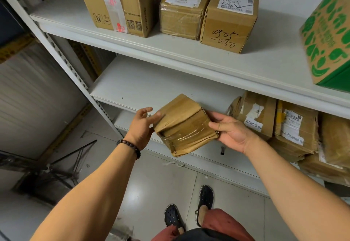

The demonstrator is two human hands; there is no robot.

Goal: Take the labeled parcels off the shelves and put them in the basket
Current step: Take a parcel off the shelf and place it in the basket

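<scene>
A white metal shelving unit (pixel 132 43) fills the far side of the scene, its perforated upright running down the left. On the upper shelf, at the far right edge, stands a green-printed carton (pixel 327 38), only partly in view. Left of it, well apart, a row of three brown boxes sits together: a tall box bound with clear and red tape (pixel 117 5) on the left, a box with a white shipping label on top (pixel 184 11) in the middle, and just beside that a box with "0505-0150" handwritten on its front (pixel 228 22). The lower shelf is bare on its left half; on its right, taped and labeled parcels (pixel 274 127) are packed close and stacked. In front of the lower shelf, off its surface and above the grey tiled floor (pixel 151 184), a small brown parcel wrapped in clear tape (pixel 184 125) is held tilted between both hands. The left hand (pixel 140 127), with a dark bead bracelet (pixel 129 148) at the wrist, presses its fingers against the parcel's left end. The right hand (pixel 233 132) cups the right end, palm up, thumb on the near face and fingers behind. Near the bottom, two dark perforated clogs (pixel 189 206) stand on the tiles.
</scene>
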